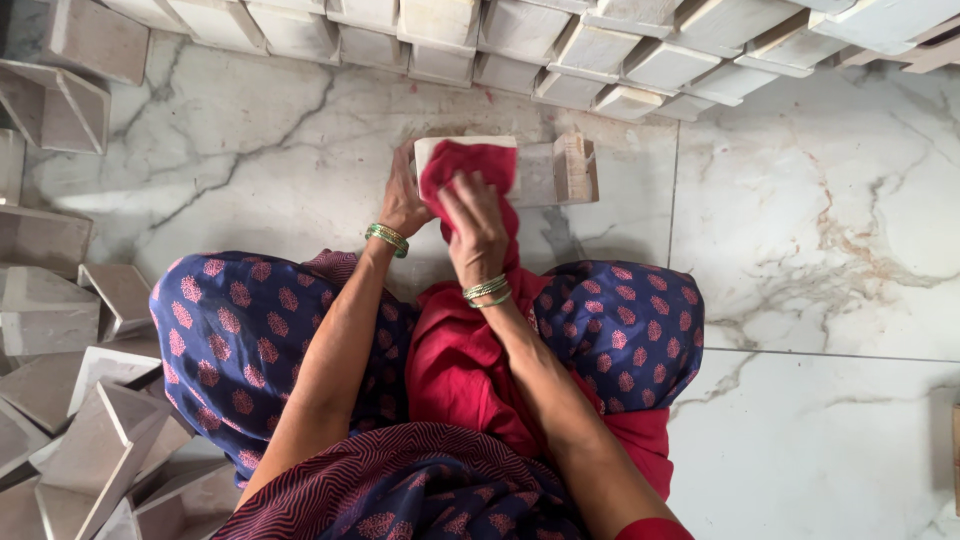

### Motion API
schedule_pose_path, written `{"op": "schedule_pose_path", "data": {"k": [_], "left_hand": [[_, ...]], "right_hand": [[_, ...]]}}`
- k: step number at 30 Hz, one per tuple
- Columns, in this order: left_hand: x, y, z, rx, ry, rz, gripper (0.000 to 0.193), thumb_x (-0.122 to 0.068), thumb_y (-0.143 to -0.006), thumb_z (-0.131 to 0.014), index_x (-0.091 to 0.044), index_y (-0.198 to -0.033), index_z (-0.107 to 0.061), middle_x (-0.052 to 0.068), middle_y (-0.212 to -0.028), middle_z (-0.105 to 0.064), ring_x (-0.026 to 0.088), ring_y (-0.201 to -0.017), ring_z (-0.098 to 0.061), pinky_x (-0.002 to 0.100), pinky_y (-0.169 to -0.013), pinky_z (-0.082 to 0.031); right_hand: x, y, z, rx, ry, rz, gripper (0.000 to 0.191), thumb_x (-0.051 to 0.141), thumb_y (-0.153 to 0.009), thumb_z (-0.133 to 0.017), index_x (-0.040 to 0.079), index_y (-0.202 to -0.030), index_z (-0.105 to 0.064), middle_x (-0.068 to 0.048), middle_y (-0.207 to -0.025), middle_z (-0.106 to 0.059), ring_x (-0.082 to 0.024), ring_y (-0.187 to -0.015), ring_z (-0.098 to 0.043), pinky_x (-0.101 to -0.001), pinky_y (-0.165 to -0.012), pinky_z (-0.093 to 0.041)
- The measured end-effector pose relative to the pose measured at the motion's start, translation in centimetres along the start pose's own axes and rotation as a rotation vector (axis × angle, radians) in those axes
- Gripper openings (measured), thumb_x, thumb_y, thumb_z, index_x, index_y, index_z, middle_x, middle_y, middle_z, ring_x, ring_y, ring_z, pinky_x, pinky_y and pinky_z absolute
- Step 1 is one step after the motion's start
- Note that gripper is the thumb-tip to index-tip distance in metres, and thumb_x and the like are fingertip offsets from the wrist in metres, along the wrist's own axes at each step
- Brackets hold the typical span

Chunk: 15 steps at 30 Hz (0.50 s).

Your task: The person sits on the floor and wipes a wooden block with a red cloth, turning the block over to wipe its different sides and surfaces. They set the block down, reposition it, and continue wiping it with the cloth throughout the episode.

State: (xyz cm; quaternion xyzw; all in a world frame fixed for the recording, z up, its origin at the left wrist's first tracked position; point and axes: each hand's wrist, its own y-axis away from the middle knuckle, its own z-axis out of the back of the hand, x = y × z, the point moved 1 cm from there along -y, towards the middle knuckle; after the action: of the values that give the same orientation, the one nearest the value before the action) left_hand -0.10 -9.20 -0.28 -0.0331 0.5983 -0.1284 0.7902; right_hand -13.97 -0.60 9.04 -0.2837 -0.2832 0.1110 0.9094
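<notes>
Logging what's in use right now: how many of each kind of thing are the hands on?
Pale rectangular wooden box, steadied by left hand: 1
Red cloth, pressed by right hand: 1
Total: 2

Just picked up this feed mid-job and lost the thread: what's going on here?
A person sits on a marble floor. The right hand presses a red cloth onto a small white box-shaped block resting on the floor, while the left hand steadies the block's left side. Similar blocks sit in a row ahead and in a loose pile on the person's left.
</notes>
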Motion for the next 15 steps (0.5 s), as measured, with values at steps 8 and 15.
{"op": "schedule_pose_path", "data": {"k": [8,15], "left_hand": [[0.2,0.1,0.0,0.018,0.063,0.059,0.115,-0.024,-0.059,-0.1,-0.004,-0.149,-0.032,0.019,-0.147,-0.048,0.034,-0.137,-0.051,0.043,-0.107,-0.051],[0.5,0.2,-0.1,-0.008,-0.02,-0.008,0.115,-0.027,-0.062,-0.101,-0.004,-0.151,-0.031,0.019,-0.145,-0.051,0.035,-0.136,-0.054,0.044,-0.114,-0.047]], "right_hand": [[-3.0,-0.4,3.7,-0.025,0.139,-0.003,0.034,-0.009,-0.076,-0.066,0.01,-0.104,-0.073,-0.007,-0.125,-0.065,-0.033,-0.117,-0.063,-0.0476,-0.1,-0.053],[-0.7,-0.9,2.9,-0.033,0.115,-0.036,0.037,-0.01,-0.074,-0.064,0.01,-0.104,-0.073,-0.005,-0.12,-0.065,-0.033,-0.105,-0.061,-0.0442,-0.088,-0.055]]}}
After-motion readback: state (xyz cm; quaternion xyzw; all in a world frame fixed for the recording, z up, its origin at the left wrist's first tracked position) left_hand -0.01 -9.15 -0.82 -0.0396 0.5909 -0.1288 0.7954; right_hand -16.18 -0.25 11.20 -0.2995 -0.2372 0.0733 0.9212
